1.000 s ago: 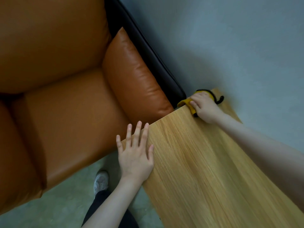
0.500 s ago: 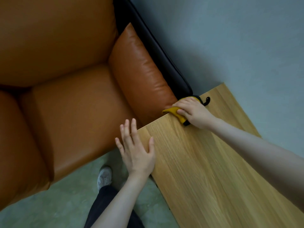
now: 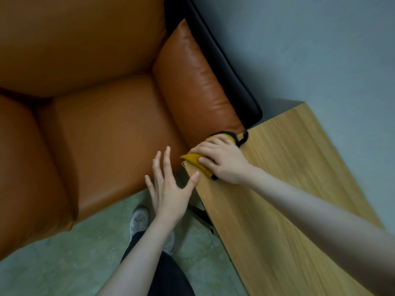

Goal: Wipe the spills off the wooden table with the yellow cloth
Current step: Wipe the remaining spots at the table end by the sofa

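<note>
Cloth [image 3: 197, 164] now at table [image 3: 284, 189] corner, beside sofa [image 3: 111, 129].

Cloth mostly lost under the hand, table and sofa running off frame

The right hand [image 3: 222, 161] is covering most of the cloth [image 3: 195, 161], so only a yellow corner and a dark trim loop are peeking out, and whatever table [image 3: 288, 189] surface lies beneath is hiding from us. No spills are making themselves out on the bare wood; too faint to tell. The table is running off the right and bottom edges, the right forearm going with it. The sofa [image 3: 96, 124] is getting cut off at the top and left. The left hand [image 3: 168, 189] is blocking part of a shoe [image 3: 139, 218], and a dark trouser leg [image 3: 168, 274] is slipping out at the bottom.
</note>
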